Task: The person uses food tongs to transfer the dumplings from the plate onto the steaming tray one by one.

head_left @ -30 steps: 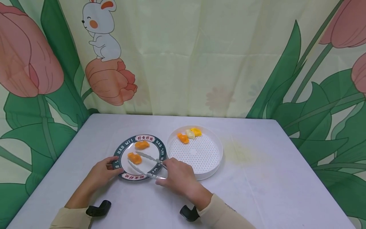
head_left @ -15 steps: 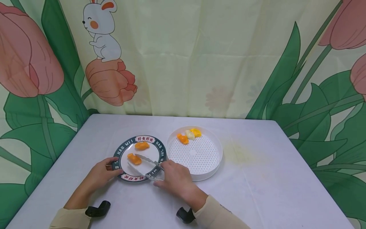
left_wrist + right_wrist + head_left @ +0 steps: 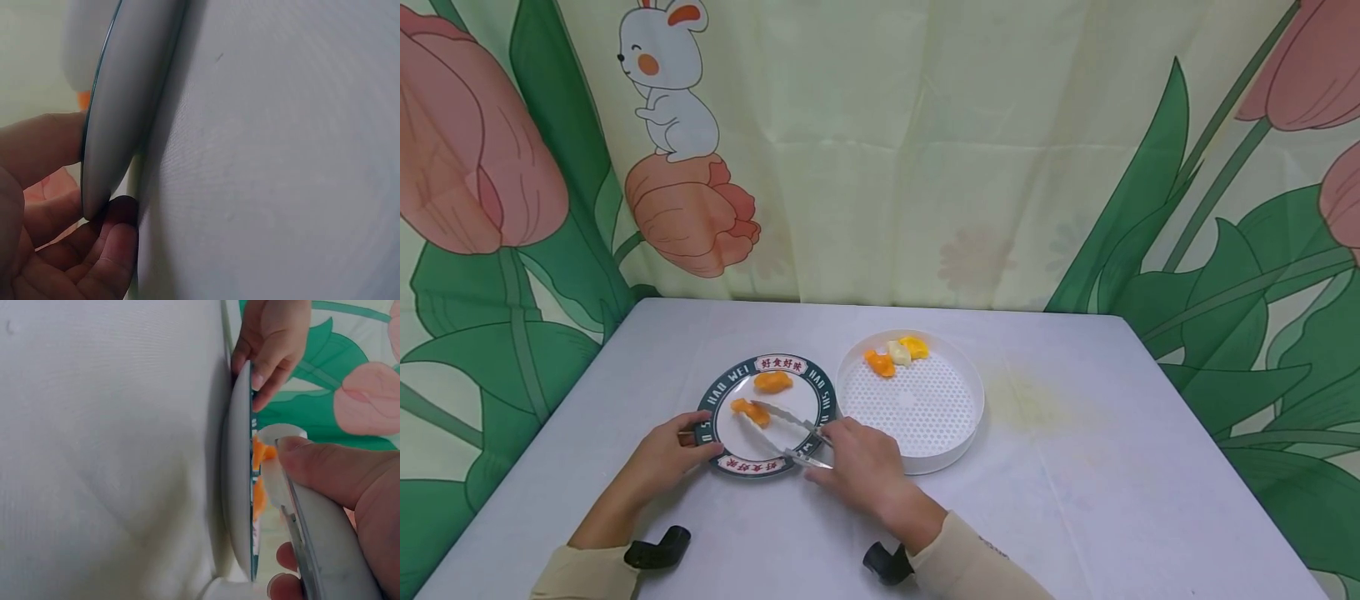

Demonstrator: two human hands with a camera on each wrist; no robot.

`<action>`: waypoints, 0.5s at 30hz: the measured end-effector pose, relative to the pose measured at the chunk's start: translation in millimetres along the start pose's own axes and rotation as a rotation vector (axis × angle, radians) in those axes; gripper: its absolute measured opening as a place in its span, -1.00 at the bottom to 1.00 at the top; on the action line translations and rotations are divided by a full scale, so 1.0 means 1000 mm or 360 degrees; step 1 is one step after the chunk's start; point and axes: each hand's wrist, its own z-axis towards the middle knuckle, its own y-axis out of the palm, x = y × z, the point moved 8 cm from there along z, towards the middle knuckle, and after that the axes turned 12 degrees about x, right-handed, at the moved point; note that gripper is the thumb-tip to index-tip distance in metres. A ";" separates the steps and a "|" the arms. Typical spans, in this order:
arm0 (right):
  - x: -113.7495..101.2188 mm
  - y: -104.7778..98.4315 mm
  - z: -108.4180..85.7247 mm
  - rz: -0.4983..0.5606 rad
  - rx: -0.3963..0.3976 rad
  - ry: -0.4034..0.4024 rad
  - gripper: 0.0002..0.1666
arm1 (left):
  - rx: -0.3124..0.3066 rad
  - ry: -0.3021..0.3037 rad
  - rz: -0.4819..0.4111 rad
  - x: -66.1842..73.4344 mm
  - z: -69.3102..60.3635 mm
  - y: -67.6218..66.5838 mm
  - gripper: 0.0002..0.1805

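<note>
My left hand grips the left rim of the dark-edged white plate; in the left wrist view the fingers curl under the plate's edge. Two orange dumpling-shaped pieces lie on it, a rear one and a front one. My right hand holds metal tongs over the plate, their arms around the front piece. In the right wrist view the thumb presses on the tongs, beside the plate.
Right of the plate stands a round white tray with a perforated base, holding an orange piece, a cream piece and a yellow piece at its back left. A white cloth covers the table; a printed curtain hangs behind.
The right hand and tongs have shifted slightly left, and the front orange piece has turned a little between the tong arms. The left hand keeps its grip on the plate.
</note>
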 end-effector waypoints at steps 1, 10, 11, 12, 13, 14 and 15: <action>0.001 -0.002 0.000 0.0015 0.0012 0.0004 -0.38 | 0.0003 -0.0003 0.0003 0.000 0.000 0.000 -0.14; 0.015 -0.026 0.002 0.0158 0.0120 0.0047 -0.34 | 0.0018 -0.0013 0.0024 0.000 0.001 0.000 -0.15; 0.017 -0.029 0.002 0.0168 0.0127 0.0050 -0.35 | 0.0019 -0.0005 0.0023 0.000 0.001 0.000 -0.15; 0.019 -0.031 0.002 0.0173 0.0137 0.0052 -0.35 | 0.0020 0.0003 0.0021 0.000 0.001 0.000 -0.14; 0.021 -0.034 0.003 0.0175 0.0149 0.0052 -0.36 | 0.0019 0.0010 0.0021 0.000 0.001 0.000 -0.15; 0.023 -0.036 0.003 0.0178 0.0160 0.0054 -0.36 | 0.0021 0.0015 0.0020 0.000 0.000 0.000 -0.15; 0.025 -0.038 0.003 0.0185 0.0171 0.0056 -0.37 | 0.0021 0.0019 0.0021 0.000 0.000 0.000 -0.15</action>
